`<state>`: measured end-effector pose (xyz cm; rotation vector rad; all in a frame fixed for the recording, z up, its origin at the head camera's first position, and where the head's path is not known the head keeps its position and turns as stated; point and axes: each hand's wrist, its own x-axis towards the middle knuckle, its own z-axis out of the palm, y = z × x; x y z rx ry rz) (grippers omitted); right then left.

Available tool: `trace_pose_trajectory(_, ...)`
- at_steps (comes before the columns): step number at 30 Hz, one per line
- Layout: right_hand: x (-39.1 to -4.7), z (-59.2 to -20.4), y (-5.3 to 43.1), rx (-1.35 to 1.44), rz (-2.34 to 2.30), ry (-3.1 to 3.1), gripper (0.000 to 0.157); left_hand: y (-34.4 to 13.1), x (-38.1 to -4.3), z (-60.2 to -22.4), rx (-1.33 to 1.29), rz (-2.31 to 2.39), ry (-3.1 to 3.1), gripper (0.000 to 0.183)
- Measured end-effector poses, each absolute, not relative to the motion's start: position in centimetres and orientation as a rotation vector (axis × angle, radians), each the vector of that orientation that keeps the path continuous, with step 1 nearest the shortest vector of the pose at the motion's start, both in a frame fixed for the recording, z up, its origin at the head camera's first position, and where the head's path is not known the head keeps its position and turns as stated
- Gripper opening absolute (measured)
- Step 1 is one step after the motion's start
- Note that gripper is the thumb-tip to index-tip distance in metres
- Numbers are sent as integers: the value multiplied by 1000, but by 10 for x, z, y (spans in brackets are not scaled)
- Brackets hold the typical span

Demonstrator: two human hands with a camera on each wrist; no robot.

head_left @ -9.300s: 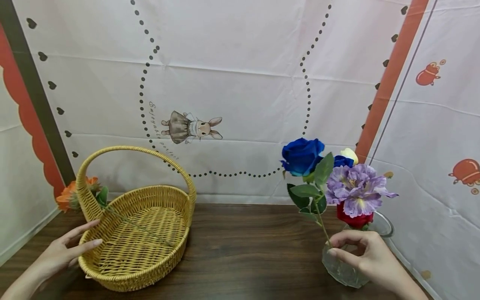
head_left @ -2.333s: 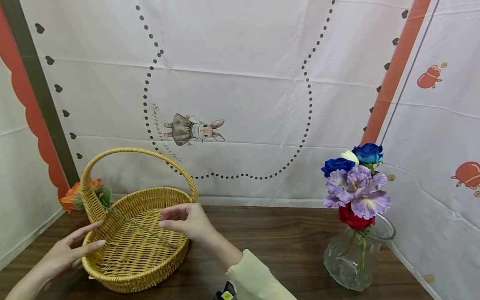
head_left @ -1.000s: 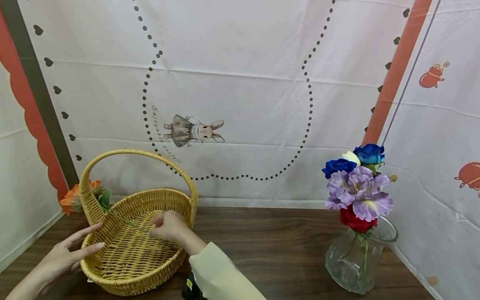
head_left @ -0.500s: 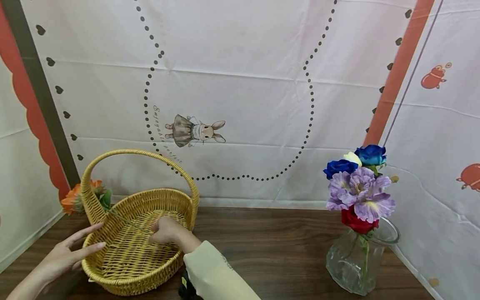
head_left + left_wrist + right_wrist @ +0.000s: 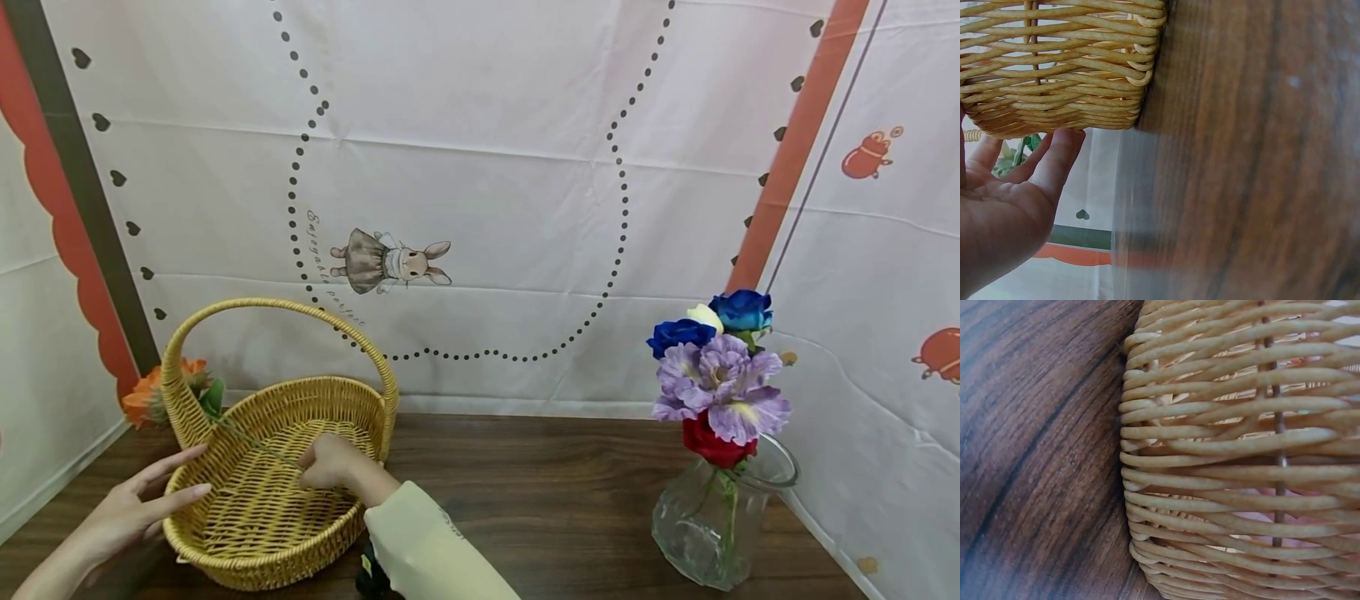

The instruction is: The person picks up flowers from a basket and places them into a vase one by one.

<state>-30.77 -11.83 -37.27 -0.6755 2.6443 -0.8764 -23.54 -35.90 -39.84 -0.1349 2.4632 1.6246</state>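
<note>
A yellow wicker basket (image 5: 273, 554) with an arched handle stands on the table at the left. My left hand (image 5: 123, 512) rests against its left side with fairly straight fingers, one fingertip near the handle's base; in the left wrist view, fingers of the left hand (image 5: 1013, 206) touch the weave. An orange artificial flower (image 5: 142, 400) lies across the rim, its head outside and its green stem (image 5: 251, 437) running into the basket. Inside, my right hand (image 5: 333, 462) pinches that stem; its fingertips are partly hidden. In the right wrist view, the basket wall (image 5: 1235, 444) mostly hides the right hand.
A clear glass vase (image 5: 697, 533) stands on the wooden table (image 5: 540, 500) at the right, holding two blue roses, a cream flower, a purple flower (image 5: 720, 383) and a red rose. Behind hangs a white printed cloth (image 5: 465, 183).
My right hand has gone from the blue rose at the vase to the basket and taken hold of the orange flower's stem. That rose now stands in the vase. The left hand stays put.
</note>
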Motion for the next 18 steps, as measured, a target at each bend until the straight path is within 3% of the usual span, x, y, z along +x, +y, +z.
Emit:
trace_pose_trajectory(10,-303,-369,-117,-722,-1015,2681,15,-360,-235,-399,-141,1607,2469,54)
trace_pose_trajectory(18,-298,-354,-113,-673,-1080,2824,25,-360,-235,-399,-139,1580,2495,63)
